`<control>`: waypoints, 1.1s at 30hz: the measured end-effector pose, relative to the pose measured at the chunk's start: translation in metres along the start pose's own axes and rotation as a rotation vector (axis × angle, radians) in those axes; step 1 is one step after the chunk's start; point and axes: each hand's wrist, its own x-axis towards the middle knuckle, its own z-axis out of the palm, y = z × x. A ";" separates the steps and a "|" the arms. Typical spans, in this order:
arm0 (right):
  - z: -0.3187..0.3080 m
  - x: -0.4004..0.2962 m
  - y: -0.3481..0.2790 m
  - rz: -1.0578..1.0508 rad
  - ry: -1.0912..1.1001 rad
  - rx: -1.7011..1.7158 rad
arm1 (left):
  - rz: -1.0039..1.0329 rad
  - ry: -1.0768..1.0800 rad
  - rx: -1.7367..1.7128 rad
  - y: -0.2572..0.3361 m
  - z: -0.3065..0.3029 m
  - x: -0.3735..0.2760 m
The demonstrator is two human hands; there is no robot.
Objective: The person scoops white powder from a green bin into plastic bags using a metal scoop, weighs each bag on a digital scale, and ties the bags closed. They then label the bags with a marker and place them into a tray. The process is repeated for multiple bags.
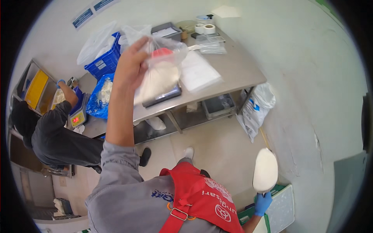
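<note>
My bare left hand [131,67] is raised over the steel worktable [247,70], gripping the gathered top of a clear plastic bag [163,70] that bulges with white powder. A red object [162,52] shows at the bag's upper part; whether it is inside or behind cannot be made out. Below the bag, partly covered by it, is a dark, flat device [163,97]. Low on the right, my blue-gloved right hand [263,204] grasps the handle of a scoop heaped with white powder [265,170]. Beside that hand are a green container [247,215] and a pale lid-like panel [279,209].
Flat plastic bags [199,71] and tape rolls [209,29] lie on the worktable. A blue crate [102,64] and a blue bag of pale pieces [103,93] stand left. Another person [61,137] works by a scale [78,116]. A white sack [258,107] leans at the table's right end.
</note>
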 end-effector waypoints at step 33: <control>0.246 0.225 -0.644 -0.921 -0.620 -0.140 | 0.128 -0.138 1.091 -0.157 -0.216 0.190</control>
